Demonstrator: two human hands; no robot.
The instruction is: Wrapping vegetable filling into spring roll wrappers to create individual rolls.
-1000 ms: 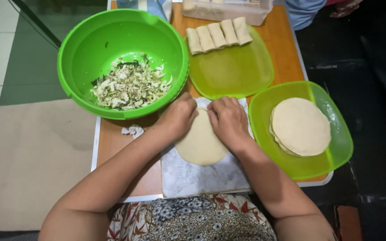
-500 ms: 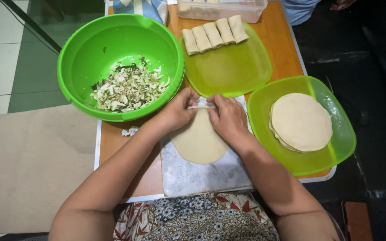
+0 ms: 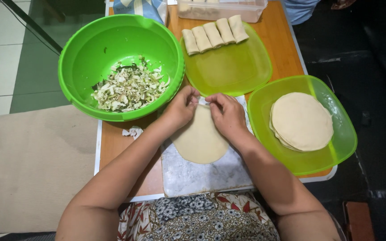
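Observation:
A round pale wrapper (image 3: 200,139) lies on a grey marble board (image 3: 202,176). My left hand (image 3: 182,107) and my right hand (image 3: 225,112) pinch its far edge together, fingertips nearly touching over a bit of filling. A large green bowl (image 3: 86,49) with chopped vegetable filling (image 3: 129,87) sits to the left. A flat green plate (image 3: 228,71) behind my hands carries several finished rolls (image 3: 214,33). On the right, a green dish (image 3: 336,147) holds a stack of wrappers (image 3: 301,120).
A wooden table top (image 3: 112,145) bears everything, with a scrap of filling (image 3: 132,132) by the board. A clear plastic box (image 3: 222,9) stands at the far edge. A beige cushion (image 3: 32,165) lies to the left.
Both hands have moved from pressing flat on the wrapper to gripping its far edge, and the wrapper now looks longer toward me.

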